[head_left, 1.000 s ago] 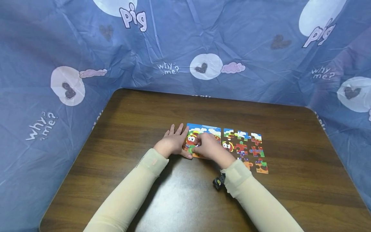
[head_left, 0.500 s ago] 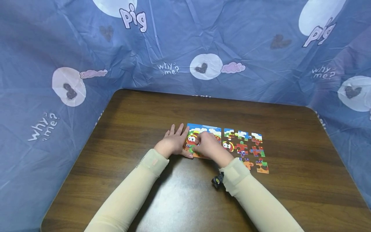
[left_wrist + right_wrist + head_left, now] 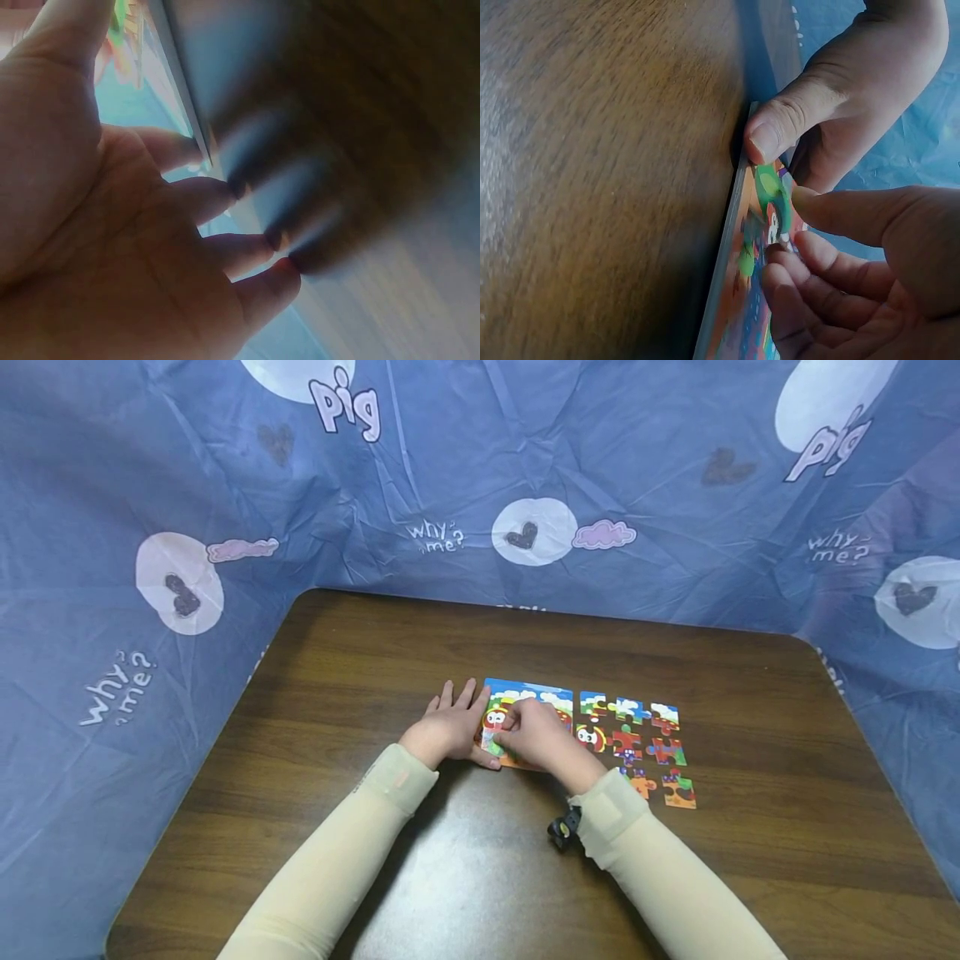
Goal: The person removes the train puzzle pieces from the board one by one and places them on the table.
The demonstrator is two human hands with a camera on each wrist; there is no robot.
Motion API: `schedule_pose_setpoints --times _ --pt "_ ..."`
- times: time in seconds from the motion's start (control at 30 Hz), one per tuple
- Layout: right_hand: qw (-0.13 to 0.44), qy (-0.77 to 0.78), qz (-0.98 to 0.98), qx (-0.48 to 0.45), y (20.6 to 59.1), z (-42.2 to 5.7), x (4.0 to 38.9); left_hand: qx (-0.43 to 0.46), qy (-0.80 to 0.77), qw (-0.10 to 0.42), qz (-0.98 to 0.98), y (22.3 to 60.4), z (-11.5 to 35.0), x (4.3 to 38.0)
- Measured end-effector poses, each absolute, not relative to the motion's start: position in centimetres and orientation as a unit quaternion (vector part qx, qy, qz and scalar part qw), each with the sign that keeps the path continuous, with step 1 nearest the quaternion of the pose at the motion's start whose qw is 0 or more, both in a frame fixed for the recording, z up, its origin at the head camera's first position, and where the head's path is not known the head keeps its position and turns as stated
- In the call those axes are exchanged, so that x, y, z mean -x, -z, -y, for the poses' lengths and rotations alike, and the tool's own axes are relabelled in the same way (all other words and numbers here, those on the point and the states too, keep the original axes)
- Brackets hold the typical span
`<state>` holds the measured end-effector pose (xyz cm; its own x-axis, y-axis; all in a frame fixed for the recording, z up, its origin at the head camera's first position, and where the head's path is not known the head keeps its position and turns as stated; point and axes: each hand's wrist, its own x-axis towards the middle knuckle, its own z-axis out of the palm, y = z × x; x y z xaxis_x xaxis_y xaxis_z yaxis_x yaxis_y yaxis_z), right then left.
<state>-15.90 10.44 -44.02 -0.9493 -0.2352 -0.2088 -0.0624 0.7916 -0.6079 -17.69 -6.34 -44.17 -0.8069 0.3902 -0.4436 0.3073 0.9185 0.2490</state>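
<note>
A flat picture puzzle board (image 3: 525, 689) with a blue sky and a cartoon character lies on the brown table. My left hand (image 3: 447, 731) has its fingers spread along the board's left side, and its thumb (image 3: 769, 139) touches the lower left corner. Over the board's lower left part, my right hand (image 3: 546, 735) pinches a green-patterned puzzle piece (image 3: 774, 196) between thumb and fingers. That piece stands tilted against the board; its far edge is hidden. In the left wrist view the left palm (image 3: 127, 240) shows, its fingers extended.
Several loose puzzle pieces lie in rows right of the board, among them a red one (image 3: 626, 743) and an orange and green one (image 3: 678, 792). My right forearm partly covers the lower rows. A blue printed cloth (image 3: 465, 460) hangs behind the table (image 3: 375, 643).
Both hands stay almost in place. The piece in my right fingers has tilted and now shows a paler, shinier face over the board's lower left part.
</note>
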Motion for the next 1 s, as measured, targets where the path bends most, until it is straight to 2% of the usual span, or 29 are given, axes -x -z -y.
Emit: schedule_pose_setpoints --times 0.43,0.73,1.0 --pt "0.155 0.431 -0.886 0.067 44.3 -11.9 15.8 -0.181 -0.079 0.256 -0.947 44.3 6.2 17.9" --pt "0.156 0.418 -0.889 0.102 43.6 -14.8 15.4 -0.186 -0.092 0.252 -0.945 44.4 6.2 17.9" --pt "0.171 0.405 -0.894 0.085 43.1 -18.7 14.5 -0.181 -0.095 0.252 -0.946 44.5 6.1 17.9"
